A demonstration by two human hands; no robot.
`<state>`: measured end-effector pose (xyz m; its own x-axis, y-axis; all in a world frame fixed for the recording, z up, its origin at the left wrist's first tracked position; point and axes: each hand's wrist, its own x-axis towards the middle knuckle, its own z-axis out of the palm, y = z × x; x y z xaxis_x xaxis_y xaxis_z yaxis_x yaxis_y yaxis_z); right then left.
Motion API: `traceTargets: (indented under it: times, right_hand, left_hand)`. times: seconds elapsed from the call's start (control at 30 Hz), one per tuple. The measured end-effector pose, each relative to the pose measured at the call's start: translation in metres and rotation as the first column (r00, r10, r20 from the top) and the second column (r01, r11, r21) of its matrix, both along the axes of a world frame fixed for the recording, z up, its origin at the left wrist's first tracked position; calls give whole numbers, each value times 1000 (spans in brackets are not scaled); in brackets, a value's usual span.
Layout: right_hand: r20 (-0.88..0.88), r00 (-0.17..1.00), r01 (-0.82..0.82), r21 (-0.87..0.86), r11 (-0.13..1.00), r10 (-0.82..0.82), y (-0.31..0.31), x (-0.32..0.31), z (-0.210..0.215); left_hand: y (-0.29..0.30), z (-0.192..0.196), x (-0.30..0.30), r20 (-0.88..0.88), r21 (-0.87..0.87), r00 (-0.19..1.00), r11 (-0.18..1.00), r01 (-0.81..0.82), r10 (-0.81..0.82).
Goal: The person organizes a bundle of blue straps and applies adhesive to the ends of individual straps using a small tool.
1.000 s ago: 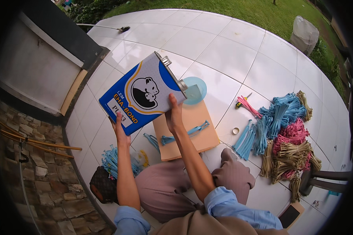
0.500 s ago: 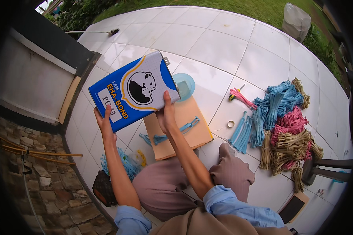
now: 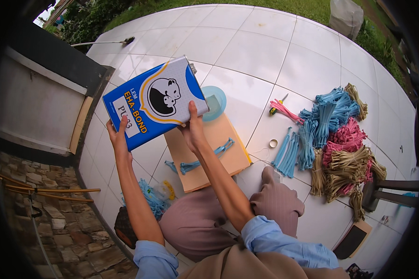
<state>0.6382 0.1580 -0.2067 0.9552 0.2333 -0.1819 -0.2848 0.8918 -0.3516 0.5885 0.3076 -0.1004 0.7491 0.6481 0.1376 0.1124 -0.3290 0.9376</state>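
The left hand (image 3: pixel 120 143) grips the lower left edge of a blue-and-white rectangular metal can (image 3: pixel 146 104), while the right hand (image 3: pixel 194 132) clasps its lower right corner, both thumbs on the front face. The tilted can is held up before a translucent light-blue round dish (image 3: pixel 221 96) and a flat peach-coloured board (image 3: pixel 235 160) bearing light-blue cords (image 3: pixel 189 167)

The left forearm (image 3: pixel 144 204) and the right forearm (image 3: pixel 223 183) both reach forward and lean toward the person's left, the right one more slanted. The left hand (image 3: pixel 120 144) grips with its thumb (image 3: pixel 124 124) on the near face. The right hand (image 3: pixel 194 132), slightly farther forward, clasps likewise, thumb extended, its other fingers mostly hidden behind.
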Motion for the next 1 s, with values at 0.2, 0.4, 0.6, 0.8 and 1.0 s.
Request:
traceTargets:
  times: [0.2, 0.4, 0.6, 0.8, 1.0]
  right_hand:
    - [-23, 999, -48, 27, 998, 49, 5, -6, -3]
    - [-34, 997, -73, 22, 997, 74, 3, -14, 2]
    - [-51, 998, -43, -2, 999, 43, -2, -14, 7]
    - [-87, 996, -30, 14, 999, 31, -8, -8, 12]
    - [-68, 997, -35, 57, 998, 38, -11, -1, 14]
  left_hand:
    - [2, 5, -2, -25, 65, 998, 997, -47, 49]
    - [1, 11, -6, -74, 58, 996, 998, -37, 41]
    - [-6, 21, 0, -108, 66, 994, 998, 9, -1]
    - [-14, 29, 12, -112, 80, 993, 996, 44, -35]
    - [-23, 44, 22, -146, 115, 988, 991, 71, -54]
